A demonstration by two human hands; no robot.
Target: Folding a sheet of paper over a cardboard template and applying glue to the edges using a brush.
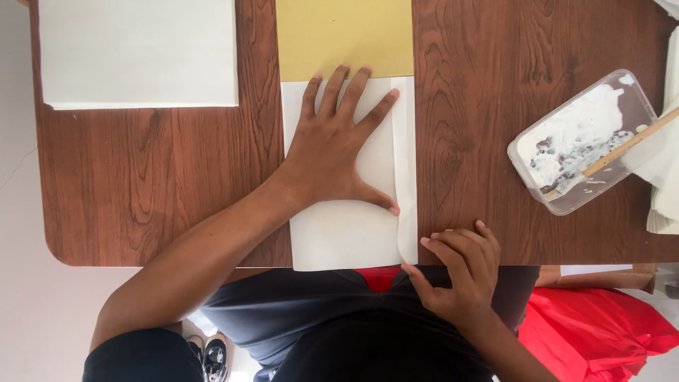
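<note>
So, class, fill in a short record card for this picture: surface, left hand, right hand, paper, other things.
surface: brown wooden table
left hand: flat, fingers spread, pressing on the white paper sheet
right hand: fingertips at the sheet's folded right strip, near the table edge
paper: sheet overlaps a yellow sheet
other things: white stack far left; clear plastic tub of white paste with a wooden-handled brush at right
</note>
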